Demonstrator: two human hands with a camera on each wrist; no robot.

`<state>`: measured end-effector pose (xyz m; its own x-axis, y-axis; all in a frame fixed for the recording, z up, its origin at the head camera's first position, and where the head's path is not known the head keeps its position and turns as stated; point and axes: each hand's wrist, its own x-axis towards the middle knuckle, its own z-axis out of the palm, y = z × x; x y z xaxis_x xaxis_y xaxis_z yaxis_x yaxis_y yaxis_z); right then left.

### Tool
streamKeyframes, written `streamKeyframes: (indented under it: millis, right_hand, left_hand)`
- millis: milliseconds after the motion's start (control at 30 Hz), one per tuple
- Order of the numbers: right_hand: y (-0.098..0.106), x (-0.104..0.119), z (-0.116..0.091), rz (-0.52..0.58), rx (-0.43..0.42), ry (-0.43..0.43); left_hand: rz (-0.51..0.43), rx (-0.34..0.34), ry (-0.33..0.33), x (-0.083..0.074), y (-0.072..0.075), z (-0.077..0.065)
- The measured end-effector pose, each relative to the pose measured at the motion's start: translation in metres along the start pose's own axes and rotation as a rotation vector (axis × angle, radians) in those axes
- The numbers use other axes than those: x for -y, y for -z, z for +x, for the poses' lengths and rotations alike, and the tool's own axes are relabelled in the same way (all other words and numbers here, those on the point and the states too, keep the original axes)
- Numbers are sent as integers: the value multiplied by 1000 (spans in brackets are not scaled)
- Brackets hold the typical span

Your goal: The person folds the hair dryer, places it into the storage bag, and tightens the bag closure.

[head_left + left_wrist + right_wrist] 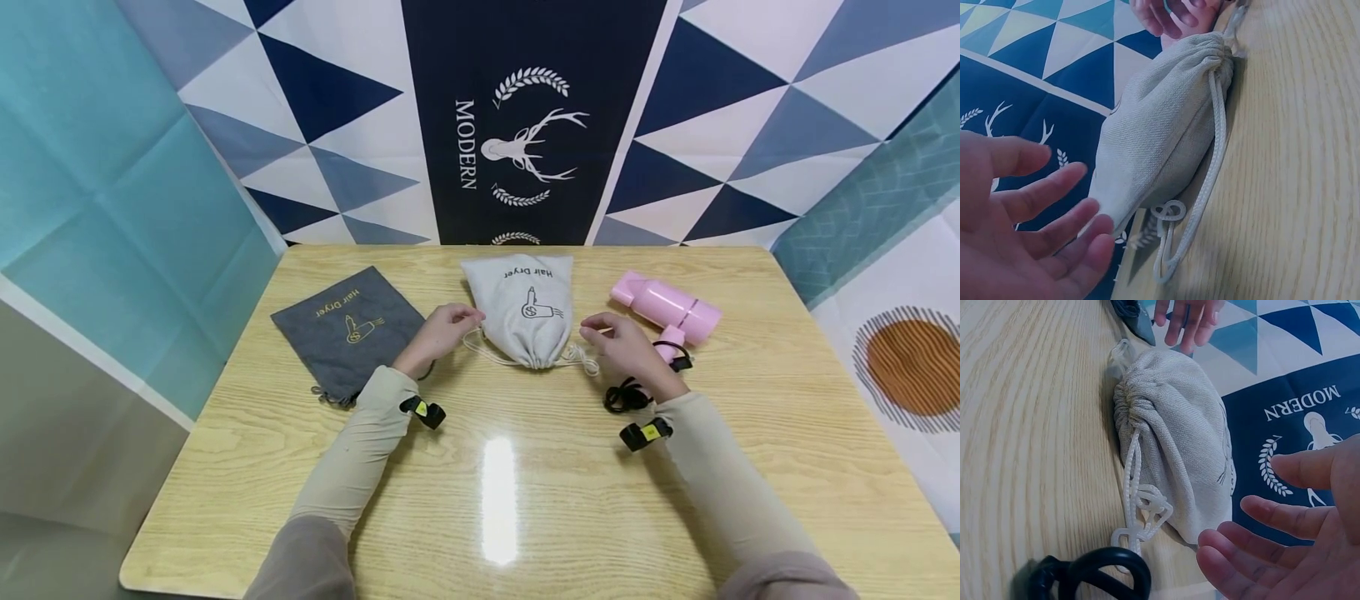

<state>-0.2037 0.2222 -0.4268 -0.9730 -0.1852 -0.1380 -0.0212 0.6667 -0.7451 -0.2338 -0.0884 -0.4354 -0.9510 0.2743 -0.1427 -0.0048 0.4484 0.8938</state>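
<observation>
A light grey drawstring bag (528, 304) printed "Hair Dryer" lies at the back middle of the table, its neck gathered and facing the person. White cords (1217, 144) trail from both sides of the neck. My left hand (448, 329) hovers by the bag's left side, fingers spread and relaxed, as the left wrist view shows. On the other side, my right hand (618, 342) is held near the bag with loose fingers and nothing in them. In the right wrist view the cord's knotted end (1147, 509) lies beside the bag. What the bag contains is hidden.
A dark grey "Hair Dryer" pouch (348, 329) lies flat on the left. To the right rests a pink hair dryer (667, 307) with a coiled black cord (627, 395), partly under the right forearm. A patterned cloth (525, 125) hangs behind the wooden table (570, 500).
</observation>
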Motion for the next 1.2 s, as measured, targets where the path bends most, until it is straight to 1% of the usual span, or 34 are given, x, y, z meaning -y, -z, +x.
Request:
streamKeyframes:
  millis: [100,267,400,500,633,833,933,1033,1200]
  right_hand:
    - [2,0,-1,-3,-2,13]
    - [8,3,-2,-49,-20,55]
    - [13,6,-6,-61,-48,81]
    - [16,6,-9,-61,-51,80]
    - [24,5,-15,-85,-54,66]
    - [36,3,-21,-116,-74,38]
    - [40,0,-24,-126,-87,17]
    - [44,-4,-28,-137,-104,-20]
    - [51,-13,-35,-206,-176,-40]
  left_hand:
    - [-26,-29,-23,-1,-2,1]
    - [-31,-83,-55,-6,-3,2]
    - [-39,-100,-65,-10,-4,3]
    - [-22,-104,-89,-14,-7,6]
    - [8,-107,-149,-22,-12,12]
    - [11,-125,-229,-37,-20,22]
    - [7,-133,-254,-45,-28,27]
    - [9,-123,-271,-54,-39,32]
    - [64,-84,-326,-68,-61,39]
